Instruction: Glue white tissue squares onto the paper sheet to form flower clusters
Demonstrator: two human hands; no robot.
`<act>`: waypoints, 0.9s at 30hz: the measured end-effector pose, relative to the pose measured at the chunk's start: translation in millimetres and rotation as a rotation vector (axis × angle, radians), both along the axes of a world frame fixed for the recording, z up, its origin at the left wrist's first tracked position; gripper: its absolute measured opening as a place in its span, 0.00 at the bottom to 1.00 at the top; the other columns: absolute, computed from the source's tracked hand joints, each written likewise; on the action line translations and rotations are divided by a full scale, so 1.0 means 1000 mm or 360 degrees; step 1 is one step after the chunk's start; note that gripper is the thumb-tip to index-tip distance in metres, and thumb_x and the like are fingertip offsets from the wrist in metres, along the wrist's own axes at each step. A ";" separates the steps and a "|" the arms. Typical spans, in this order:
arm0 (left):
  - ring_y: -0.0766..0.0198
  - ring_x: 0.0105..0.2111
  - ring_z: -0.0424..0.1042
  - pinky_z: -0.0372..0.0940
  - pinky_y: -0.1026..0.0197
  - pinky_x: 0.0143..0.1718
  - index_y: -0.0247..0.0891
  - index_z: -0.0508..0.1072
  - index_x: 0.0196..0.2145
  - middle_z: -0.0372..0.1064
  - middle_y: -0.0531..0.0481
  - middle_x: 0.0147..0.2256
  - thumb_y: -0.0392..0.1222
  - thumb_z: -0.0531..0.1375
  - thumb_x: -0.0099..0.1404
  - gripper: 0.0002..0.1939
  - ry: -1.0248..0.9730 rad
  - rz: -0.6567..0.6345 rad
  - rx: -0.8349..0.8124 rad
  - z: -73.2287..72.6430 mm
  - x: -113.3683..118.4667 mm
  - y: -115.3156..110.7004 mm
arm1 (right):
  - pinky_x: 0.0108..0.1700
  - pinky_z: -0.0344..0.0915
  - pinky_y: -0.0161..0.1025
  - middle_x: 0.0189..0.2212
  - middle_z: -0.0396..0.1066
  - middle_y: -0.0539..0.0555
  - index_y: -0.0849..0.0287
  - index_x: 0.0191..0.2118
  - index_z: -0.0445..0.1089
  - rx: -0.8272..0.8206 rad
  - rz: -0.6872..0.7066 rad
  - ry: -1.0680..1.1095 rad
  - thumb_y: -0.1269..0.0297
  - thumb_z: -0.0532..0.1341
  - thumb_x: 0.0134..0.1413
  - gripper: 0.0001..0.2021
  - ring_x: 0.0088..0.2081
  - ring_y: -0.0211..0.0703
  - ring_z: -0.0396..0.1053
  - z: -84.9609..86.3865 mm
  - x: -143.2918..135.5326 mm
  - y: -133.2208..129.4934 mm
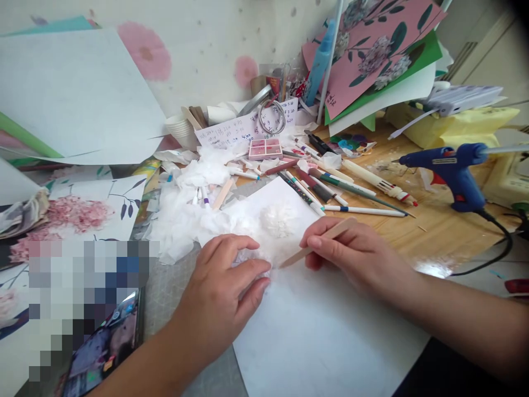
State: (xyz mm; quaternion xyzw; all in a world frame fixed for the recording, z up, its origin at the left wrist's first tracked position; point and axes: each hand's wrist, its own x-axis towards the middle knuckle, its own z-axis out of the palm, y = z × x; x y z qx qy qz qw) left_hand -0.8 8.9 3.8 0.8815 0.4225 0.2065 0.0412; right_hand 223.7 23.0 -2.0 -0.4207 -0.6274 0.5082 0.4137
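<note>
Pressing tissue (252,258) flat on white sheet (330,331), left hand (219,298) fingers spread; right hand (351,251) pinches wooden stick (318,242). Shaping step, likely; next needs stick tip worked gently into tissue.

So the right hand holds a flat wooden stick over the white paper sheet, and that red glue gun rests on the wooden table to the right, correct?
Not quite: the glue gun is blue, not red, as the head view shows. The right hand does hold the flat wooden stick over the white paper sheet, and the gun rests on the wooden table.

Tilted wooden stick (316,242) over tissue (252,256)
</note>
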 end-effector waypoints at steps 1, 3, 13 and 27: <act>0.53 0.44 0.63 0.62 0.47 0.44 0.43 0.74 0.35 0.64 0.46 0.44 0.36 0.56 0.61 0.07 -0.0008 0.0010 -0.0008 -0.001 0.000 0.000 | 0.26 0.65 0.31 0.26 0.69 0.51 0.58 0.22 0.69 0.0096 0.0025 -0.0105 0.63 0.56 0.56 0.14 0.25 0.34 0.68 0.001 0.001 -0.003; 0.52 0.45 0.63 0.62 0.47 0.44 0.43 0.73 0.35 0.64 0.45 0.43 0.37 0.57 0.60 0.06 -0.0026 0.0030 -0.0024 -0.002 0.001 -0.001 | 0.27 0.64 0.30 0.25 0.70 0.50 0.57 0.26 0.70 0.0252 0.0123 -0.0279 0.65 0.55 0.58 0.11 0.25 0.34 0.68 0.005 0.002 -0.011; 0.53 0.45 0.62 0.62 0.48 0.45 0.41 0.71 0.34 0.62 0.46 0.44 0.41 0.57 0.61 0.05 0.0016 0.0133 -0.0086 -0.001 0.008 -0.003 | 0.31 0.68 0.39 0.28 0.73 0.56 0.58 0.41 0.70 0.1055 0.0551 -0.0825 0.71 0.54 0.57 0.09 0.30 0.43 0.70 0.014 0.004 -0.038; 0.53 0.47 0.60 0.59 0.47 0.48 0.41 0.71 0.37 0.61 0.46 0.46 0.35 0.54 0.61 0.08 0.0025 0.0088 -0.0166 0.003 0.008 -0.004 | 0.30 0.65 0.37 0.28 0.71 0.55 0.59 0.36 0.68 0.0935 0.0489 -0.0811 0.73 0.54 0.55 0.07 0.30 0.41 0.67 0.013 -0.003 -0.034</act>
